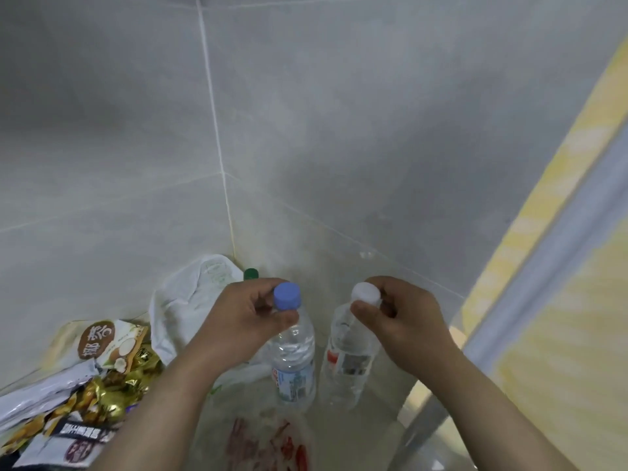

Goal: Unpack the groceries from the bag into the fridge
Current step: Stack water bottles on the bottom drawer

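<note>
by glossy tile (339, 130), hands (238, 314) (404, 317) pinch plastic bottles (294, 362) (346, 355)

Head view looks down, close, into a tiled corner (227, 198).

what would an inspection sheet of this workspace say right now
surface: pale glossy top, possibly glass
job's things: blue-cap bottle and white-cap bottle, both upright, side by side; white bag crumpled behind them; snack packets piled at left
clutter: green cap beside the bag; red-printed wrapper at the near edge, blurred
grippers: left hand pinches the blue-cap bottle at its neck; right hand pinches the white-cap bottle at its cap
cables: nothing seen
surroundings: grey tiles; yellow striped panel at right; no fridge in view
</note>
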Demonstrator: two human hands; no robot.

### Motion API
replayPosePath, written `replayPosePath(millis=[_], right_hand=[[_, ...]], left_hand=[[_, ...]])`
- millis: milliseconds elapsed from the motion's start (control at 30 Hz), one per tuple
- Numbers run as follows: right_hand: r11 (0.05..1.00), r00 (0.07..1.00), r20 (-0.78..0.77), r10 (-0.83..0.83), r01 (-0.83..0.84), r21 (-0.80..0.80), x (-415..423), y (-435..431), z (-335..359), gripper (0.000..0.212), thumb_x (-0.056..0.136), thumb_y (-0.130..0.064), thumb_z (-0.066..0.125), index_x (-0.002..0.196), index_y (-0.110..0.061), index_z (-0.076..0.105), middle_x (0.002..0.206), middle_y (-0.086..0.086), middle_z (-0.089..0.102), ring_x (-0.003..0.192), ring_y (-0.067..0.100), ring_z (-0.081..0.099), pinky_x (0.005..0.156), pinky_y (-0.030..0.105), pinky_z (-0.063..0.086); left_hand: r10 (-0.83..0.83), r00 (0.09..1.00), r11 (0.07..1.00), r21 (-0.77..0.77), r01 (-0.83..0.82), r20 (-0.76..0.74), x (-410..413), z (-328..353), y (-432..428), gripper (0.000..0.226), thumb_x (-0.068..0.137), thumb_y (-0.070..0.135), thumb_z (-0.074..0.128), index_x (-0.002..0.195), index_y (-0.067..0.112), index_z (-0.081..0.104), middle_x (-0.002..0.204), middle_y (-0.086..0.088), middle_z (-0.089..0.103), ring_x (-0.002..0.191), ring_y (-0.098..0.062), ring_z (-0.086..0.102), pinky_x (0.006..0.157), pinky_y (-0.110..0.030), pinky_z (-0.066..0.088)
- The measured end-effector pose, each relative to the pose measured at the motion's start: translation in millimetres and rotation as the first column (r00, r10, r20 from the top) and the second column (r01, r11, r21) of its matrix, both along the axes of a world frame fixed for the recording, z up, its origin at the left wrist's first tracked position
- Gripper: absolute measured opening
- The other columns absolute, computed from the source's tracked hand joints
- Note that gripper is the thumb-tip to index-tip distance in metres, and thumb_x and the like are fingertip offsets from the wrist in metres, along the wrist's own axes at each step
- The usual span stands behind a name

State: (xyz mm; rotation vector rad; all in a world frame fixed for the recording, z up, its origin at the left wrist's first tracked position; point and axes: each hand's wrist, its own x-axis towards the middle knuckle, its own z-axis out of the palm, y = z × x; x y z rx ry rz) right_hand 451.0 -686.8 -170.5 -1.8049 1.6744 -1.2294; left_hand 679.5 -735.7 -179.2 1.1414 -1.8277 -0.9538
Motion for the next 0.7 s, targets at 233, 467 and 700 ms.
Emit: replayPosePath(millis=[233, 467, 700], right_hand=[[0.994, 0.994, 0.020, -0.105, 0.105, -0.013, -51.9, 88.3, 20.0, 0.013, 0.084, -0.034, 0.069, 0.075, -0.039, 0.060, 0.056, -0.018, 0.052, 0.051, 0.005, 0.043, 0.050, 0.016, 0.033], [0.963, 0.963, 0.072, -0.261, 0.265, -0.052, -113.4, 207.3, 41.4, 0.015, 0.083, -0.025, 0.071, 0.073, -0.033, 0.065, 0.055, -0.018, 0.054, 0.050, 0.003, 0.040, 0.049, 0.016, 0.032], [0.873, 0.868, 0.129, -0.479, 0.487, -0.036, -166.0, 333.9, 46.8, 0.011, 0.081, -0.024, 0.074, 0.076, -0.033, 0.070, 0.070, -0.003, 0.066, 0.058, 0.017, 0.053, 0.056, 0.031, 0.042]], left_hand=[[-0.099, 0.994, 0.995, -0.027, 0.098, -0.051, -62.4, 26.7, 53.4, 0.059, 0.075, 0.004, 0.079, 0.080, 0.061, 0.068, 0.088, 0.021, 0.074, 0.083, -0.004, 0.070, 0.082, -0.029, 0.056], [-0.316, 0.947, 0.948, -0.070, 0.311, -0.063, -136.1, 47.8, 131.8, 0.032, 0.055, 0.049, 0.070, 0.086, 0.057, 0.069, 0.092, 0.012, 0.075, 0.086, -0.007, 0.071, 0.084, -0.036, 0.058], [-0.498, 0.863, 0.865, -0.112, 0.488, -0.086, -210.7, 51.8, 212.6, 0.026, 0.061, 0.032, 0.079, 0.086, 0.039, 0.076, 0.091, 0.015, 0.075, 0.087, -0.003, 0.071, 0.076, -0.013, 0.053]])
